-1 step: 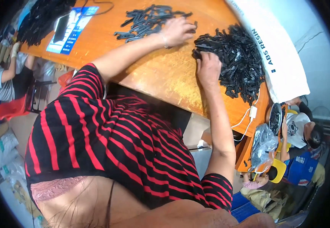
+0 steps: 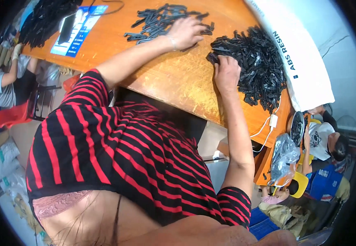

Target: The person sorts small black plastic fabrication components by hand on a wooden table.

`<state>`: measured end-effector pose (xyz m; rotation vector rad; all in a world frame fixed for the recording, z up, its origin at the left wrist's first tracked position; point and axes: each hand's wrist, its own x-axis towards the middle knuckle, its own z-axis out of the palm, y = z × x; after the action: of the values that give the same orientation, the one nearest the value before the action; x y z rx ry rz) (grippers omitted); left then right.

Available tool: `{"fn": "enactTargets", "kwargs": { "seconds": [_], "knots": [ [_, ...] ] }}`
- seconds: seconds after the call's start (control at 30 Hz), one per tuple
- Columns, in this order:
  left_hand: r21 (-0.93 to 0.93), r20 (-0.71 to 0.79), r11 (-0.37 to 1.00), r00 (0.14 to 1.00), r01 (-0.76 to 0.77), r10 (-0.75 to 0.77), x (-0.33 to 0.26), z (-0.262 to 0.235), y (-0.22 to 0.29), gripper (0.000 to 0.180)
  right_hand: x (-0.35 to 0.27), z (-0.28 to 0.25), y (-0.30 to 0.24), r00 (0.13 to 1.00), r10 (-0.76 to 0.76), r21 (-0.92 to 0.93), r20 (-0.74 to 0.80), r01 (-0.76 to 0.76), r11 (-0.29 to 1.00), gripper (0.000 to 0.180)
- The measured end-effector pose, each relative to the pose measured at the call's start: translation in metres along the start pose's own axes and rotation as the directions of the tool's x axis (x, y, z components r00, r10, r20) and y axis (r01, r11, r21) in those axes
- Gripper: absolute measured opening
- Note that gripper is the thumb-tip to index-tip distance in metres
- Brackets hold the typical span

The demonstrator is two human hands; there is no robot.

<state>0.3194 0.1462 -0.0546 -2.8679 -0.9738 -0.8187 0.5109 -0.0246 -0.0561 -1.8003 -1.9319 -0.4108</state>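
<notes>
I lean over an orange wooden table (image 2: pixel 173 82). My left hand (image 2: pixel 188 32) lies palm down, fingers spread, on the near edge of a loose scatter of black plastic strips (image 2: pixel 155 18) at the far side. My right hand (image 2: pixel 226 74) is curled at the left edge of a large heap of black plastic parts (image 2: pixel 258 65), its fingers closed around a few pieces. The two hands are a short way apart, each at its own pile.
A white sack (image 2: pixel 299 61) lies along the table's right end behind the heap. A blue leaflet (image 2: pixel 73 30) and another dark heap (image 2: pixel 46 18) sit far left. A white cable with plug (image 2: pixel 272 121) hangs off the corner. Other people sit at left (image 2: pixel 1 86) and right (image 2: pixel 325 141).
</notes>
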Motion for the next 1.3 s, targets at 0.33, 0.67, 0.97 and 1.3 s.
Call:
{"fn": "enactTargets", "kwargs": {
  "seconds": [0.33, 0.67, 0.97, 1.3],
  "knots": [
    [0.041, 0.080, 0.993, 0.990, 0.110, -0.113, -0.102, -0.028, -0.026, 0.049, 0.003, 0.000, 0.003, 1.000, -0.023, -0.004, 0.010, 0.023, 1.000, 0.015],
    [-0.013, -0.122, 0.993, 0.986, 0.114, -0.115, -0.132, -0.061, -0.024, 0.048, 0.011, 0.007, -0.034, 0.998, -0.058, 0.099, 0.031, 0.055, 0.994, 0.013],
    [-0.081, -0.165, 0.978, 0.965, 0.192, -0.204, -0.157, -0.063, -0.012, 0.026, 0.002, 0.012, -0.058, 0.977, 0.086, 0.077, 0.197, -0.103, 0.992, 0.014],
    [-0.086, -0.165, 0.962, 0.948, 0.260, -0.271, -0.159, -0.071, -0.013, 0.028, -0.008, 0.019, -0.140, 0.979, -0.043, 0.340, 0.200, -0.028, 0.940, 0.011]
  ]
}}
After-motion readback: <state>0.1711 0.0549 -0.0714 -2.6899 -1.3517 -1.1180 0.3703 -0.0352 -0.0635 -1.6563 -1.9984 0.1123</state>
